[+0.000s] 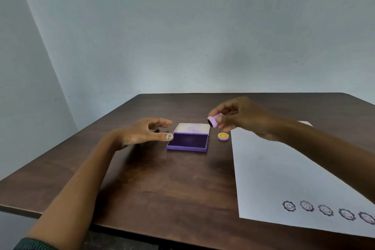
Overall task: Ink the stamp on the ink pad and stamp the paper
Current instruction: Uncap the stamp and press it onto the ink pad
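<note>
A purple ink pad (188, 141) lies open in the middle of the table, its white lid tilted back. My right hand (239, 116) holds a small pink stamp (214, 121) in the air just above and to the right of the pad, the dark stamp face turned left and down. My left hand (144, 132) hovers open just left of the pad, fingers spread, holding nothing. White paper (284, 168) lies on the right, partly under my right forearm, with a row of several smiley flower prints (326, 210) near its front edge.
A small round yellow-and-pink cap (223, 136) with a smiley sits on the dark wooden table (162, 189) between the pad and the paper. Pale walls stand behind the table's far edge.
</note>
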